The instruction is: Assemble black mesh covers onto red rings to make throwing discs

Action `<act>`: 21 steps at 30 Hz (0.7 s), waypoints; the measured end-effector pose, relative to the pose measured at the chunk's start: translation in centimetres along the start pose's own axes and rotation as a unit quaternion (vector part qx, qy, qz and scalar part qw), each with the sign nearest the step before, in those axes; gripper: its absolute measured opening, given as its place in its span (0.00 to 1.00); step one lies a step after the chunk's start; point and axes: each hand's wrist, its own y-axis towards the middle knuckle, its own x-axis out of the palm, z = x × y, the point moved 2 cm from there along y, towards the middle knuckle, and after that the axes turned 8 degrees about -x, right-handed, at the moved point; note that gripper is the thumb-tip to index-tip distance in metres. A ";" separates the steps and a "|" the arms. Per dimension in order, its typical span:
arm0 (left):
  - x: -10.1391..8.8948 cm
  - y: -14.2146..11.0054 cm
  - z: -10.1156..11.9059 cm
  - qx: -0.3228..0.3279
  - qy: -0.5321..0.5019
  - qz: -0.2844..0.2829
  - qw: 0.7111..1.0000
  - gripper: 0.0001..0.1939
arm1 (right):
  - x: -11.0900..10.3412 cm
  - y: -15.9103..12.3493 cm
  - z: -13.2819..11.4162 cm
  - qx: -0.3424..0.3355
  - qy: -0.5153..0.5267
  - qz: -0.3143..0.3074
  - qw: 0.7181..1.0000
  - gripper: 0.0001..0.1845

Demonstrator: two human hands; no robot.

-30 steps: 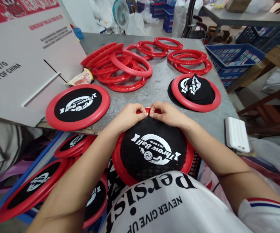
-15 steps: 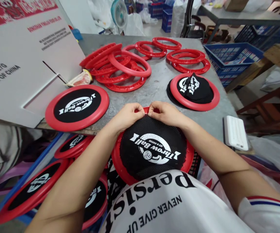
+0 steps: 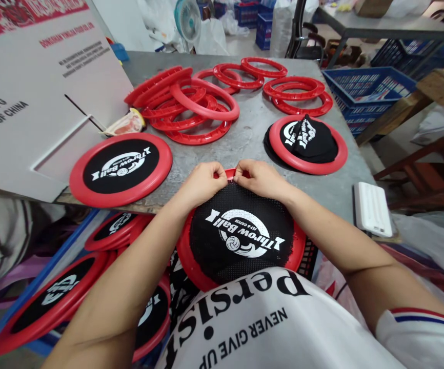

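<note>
A red ring with black "Throw Ball" mesh leans against my chest and the table's front edge. My left hand and my right hand sit side by side at its far rim, fingers curled and pinching the mesh edge against the red rim. A finished red disc with black mesh lies flat on the table to the left. Another red ring with crumpled black mesh pieces lies to the right.
Several bare red rings are piled across the back of the grey table. A big cardboard sheet covers the left side. A white block lies at the right edge. Finished discs are stacked below left. Blue crates stand right.
Almost nothing: both hands stay pinched at the disc's far rim, with the fingers shifting slightly along the mesh edge.
</note>
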 end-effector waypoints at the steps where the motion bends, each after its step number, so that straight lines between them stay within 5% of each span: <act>1: 0.1 0.0 0.0 -0.004 0.011 0.002 1.000 0.06 | 0.1 0.1 0.0 0.003 -0.003 -0.001 1.000 0.06; 8: 0.4 0.6 -0.5 0.009 0.018 -0.013 1.000 0.06 | 0.2 0.5 0.2 0.026 -0.003 -0.020 0.999 0.06; 14: 0.3 1.4 -2.2 -0.012 -0.167 -0.099 0.981 0.12 | 0.2 0.8 0.9 0.002 0.023 -0.040 0.999 0.08; 21: 0.5 1.4 -2.9 -0.071 -0.280 -0.072 0.955 0.09 | 0.7 0.6 1.8 0.008 0.068 -0.014 0.998 0.13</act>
